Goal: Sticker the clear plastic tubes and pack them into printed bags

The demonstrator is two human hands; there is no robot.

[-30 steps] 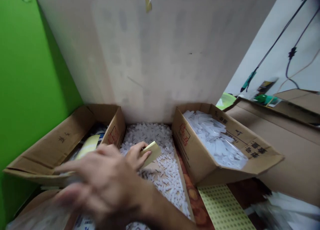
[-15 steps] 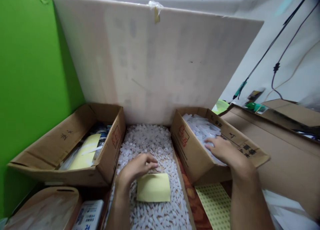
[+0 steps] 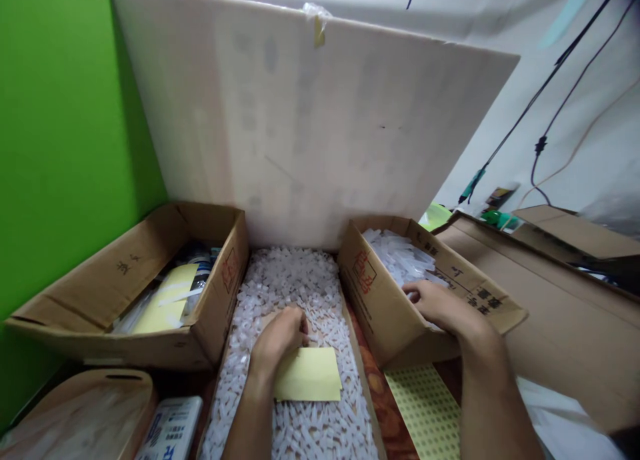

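Two bare hands work between cardboard boxes, seen from above. The left hand (image 3: 281, 333) is low over a bed of small white plastic pieces (image 3: 320, 433), its fingers curled down among them, close together; whether they pinch a piece, I cannot tell. Just in front of that hand, on the near side, a stack of yellow paper (image 3: 307, 377) lies flat on the pieces — at least two sheets, edges slightly offset.

The right hand (image 3: 443, 307) reaches over the wall of the right-hand box (image 3: 373, 303) with its fingers bent inward, near a heap of clear plastic strips (image 3: 400, 255); the fingertips are partly hidden, so their grip is unclear.

The left-hand box (image 3: 65, 300) holds another yellow sheet (image 3: 163, 303) (a pale strip lies across it). Beside the right forearm rests a dotted yellow sheet (image 3: 423, 407) — partly under the right-hand box.
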